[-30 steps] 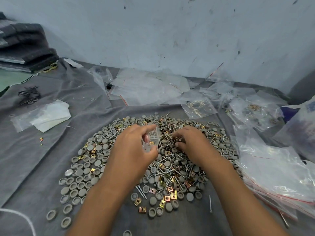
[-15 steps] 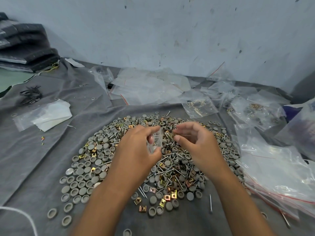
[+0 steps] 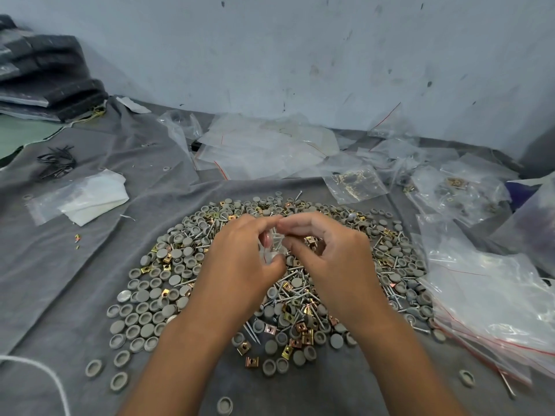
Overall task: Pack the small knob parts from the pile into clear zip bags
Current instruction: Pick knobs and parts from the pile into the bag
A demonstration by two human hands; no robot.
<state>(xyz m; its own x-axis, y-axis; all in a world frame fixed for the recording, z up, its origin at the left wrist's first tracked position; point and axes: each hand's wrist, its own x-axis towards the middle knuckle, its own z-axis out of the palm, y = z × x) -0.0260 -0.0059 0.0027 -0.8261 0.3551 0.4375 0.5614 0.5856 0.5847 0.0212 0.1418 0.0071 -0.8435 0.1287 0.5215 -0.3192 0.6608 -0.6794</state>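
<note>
- Caps [image 3: 224,405] of grey plastic lie scattered at the near edge of the grey cloth [image 3: 75,265]; close beside our forearms we see more loose ones and a white cord [image 3: 36,367] curving in at the near left.
- Next comes the pile [image 3: 168,283] of small knob parts: grey round caps, brass-coloured square clips and thin silver screws, mixed together on the cloth.
- Above the middle of the pile we hold both hands close together, fingertips meeting.
- Our left hand [image 3: 240,262] pinches a small clear zip bag [image 3: 271,250] between thumb and curled fingers; the bag shows only as a glint between the two hands.
- Our right hand [image 3: 333,259] has its fingers curled, thumb and forefinger pinched at the bag's top; whether it grips the bag or a small part there, we cannot tell.
- To the right, a heap of clear bags [image 3: 492,295] with red zip lines rests on the cloth, touching the pile's edge.
- To the left, well apart from the pile, lies a flat bag with white sheets [image 3: 87,196], and beyond it a bundle of black ties [image 3: 57,162].
- Farther back, more clear bags [image 3: 264,145] spread across the cloth; one [image 3: 354,183] holds brass-coloured bits.
- At the far left stands a stack of dark folded material [image 3: 45,79] against the pale, scuffed wall [image 3: 300,55].
</note>
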